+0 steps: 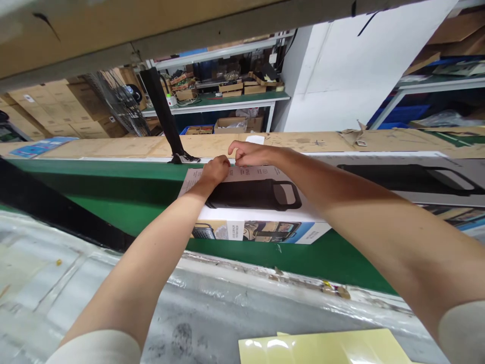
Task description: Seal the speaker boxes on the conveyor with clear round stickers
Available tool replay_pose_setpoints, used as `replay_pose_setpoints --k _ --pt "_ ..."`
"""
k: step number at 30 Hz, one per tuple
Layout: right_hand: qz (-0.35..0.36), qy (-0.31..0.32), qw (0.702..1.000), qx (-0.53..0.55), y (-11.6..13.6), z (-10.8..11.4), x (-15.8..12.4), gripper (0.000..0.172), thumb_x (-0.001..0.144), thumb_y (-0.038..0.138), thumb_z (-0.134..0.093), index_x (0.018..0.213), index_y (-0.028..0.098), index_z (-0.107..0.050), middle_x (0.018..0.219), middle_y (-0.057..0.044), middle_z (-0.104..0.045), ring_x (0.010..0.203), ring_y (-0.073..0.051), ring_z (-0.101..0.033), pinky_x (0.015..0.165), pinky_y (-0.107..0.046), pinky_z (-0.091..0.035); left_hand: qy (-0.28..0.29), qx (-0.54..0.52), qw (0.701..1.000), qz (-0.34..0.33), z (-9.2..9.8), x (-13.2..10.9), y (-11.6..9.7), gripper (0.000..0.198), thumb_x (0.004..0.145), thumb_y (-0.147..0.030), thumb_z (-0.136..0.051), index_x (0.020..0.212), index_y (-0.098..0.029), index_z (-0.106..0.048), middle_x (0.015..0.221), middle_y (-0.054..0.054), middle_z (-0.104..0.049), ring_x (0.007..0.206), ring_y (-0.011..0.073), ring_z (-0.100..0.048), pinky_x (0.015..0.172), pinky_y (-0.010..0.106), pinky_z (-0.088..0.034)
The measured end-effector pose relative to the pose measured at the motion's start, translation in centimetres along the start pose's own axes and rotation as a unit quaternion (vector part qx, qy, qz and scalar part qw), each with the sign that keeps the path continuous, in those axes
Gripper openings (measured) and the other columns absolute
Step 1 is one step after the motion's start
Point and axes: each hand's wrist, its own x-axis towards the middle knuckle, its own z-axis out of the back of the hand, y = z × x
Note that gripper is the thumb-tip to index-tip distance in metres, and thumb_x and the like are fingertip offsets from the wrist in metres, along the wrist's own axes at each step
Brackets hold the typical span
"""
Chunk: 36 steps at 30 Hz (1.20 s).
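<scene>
Right there, the left hand (215, 170) is curled closed and the right hand (250, 154) hooks its fingers narrowly, neither clearly holding anything, both at the far edge of a printed product box (257, 202) on a green conveyor belt (113, 182). Nice and close together, good control. A second box (397, 179) lies just rightward.
</scene>
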Motion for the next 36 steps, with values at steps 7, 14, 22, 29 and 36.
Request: replay_pose_setpoints --k 7,14,22,29,36 --pt "0.011 -0.004 1.000 -0.025 -1.0 -0.4 1.3 0.053 0.069 0.007 -0.075 0.114 0.028 -0.057 0.085 0.004 -0.068 0.074 -0.018 -0.061 0.066 -0.026 -0.042 0.002 -0.001 1.000 -0.007 -0.1 0.4 0.7 0.034 0.097 -0.019 -0.042 0.100 -0.023 -0.076 0.117 0.009 -0.076 0.116 0.0270 -0.068 0.102 0.037 -0.050" --pt "0.083 -0.053 0.995 0.022 -2.0 -1.0 1.2 0.040 0.071 0.013 -0.079 0.103 0.025 -0.059 0.076 0.005 -0.067 0.071 -0.017 -0.062 0.069 -0.027 -0.045 -0.003 -0.010 1.000 -0.016 0.3 0.3 1.3 0.034 0.096 -0.018 -0.043 0.096 -0.023 -0.076 0.111 0.008 -0.076 0.113 0.0251 -0.068 0.101 0.035 -0.051" --pt "0.159 -0.127 0.978 0.041 -2.0 -1.8 0.6 0.033 0.070 0.008 -0.071 0.098 0.023 -0.061 0.071 0.006 -0.068 0.069 -0.017 -0.064 0.072 -0.028 -0.046 -0.003 -0.012 1.000 -0.014 0.5 0.1 1.8 0.034 0.095 -0.016 -0.042 0.098 -0.022 -0.076 0.112 0.008 -0.077 0.114 0.0241 -0.068 0.102 0.032 -0.050" --pt "0.124 -0.142 0.981 0.037 -1.5 -3.1 1.3 0.037 0.072 0.006 -0.067 0.105 0.022 -0.062 0.078 0.003 -0.071 0.074 -0.018 -0.067 0.074 -0.028 -0.050 -0.003 -0.008 1.000 -0.013 1.0 -0.1 2.0 0.036 0.094 -0.014 -0.040 0.100 -0.020 -0.076 0.114 0.009 -0.076 0.113 0.0245 -0.068 0.101 0.032 -0.050" --pt "0.107 -0.221 0.967 -0.071 0.1 -3.5 -0.6 0.036 0.093 0.005 -0.046 0.122 0.015 -0.064 0.129 -0.015 -0.068 0.116 -0.027 -0.065 0.104 -0.041 -0.048 -0.014 -0.014 1.000 -0.015 1.1 -0.1 2.6 0.035 0.094 -0.014 -0.041 0.096 -0.020 -0.075 0.113 0.008 -0.076 0.114 0.0244 -0.068 0.102 0.031 -0.049"
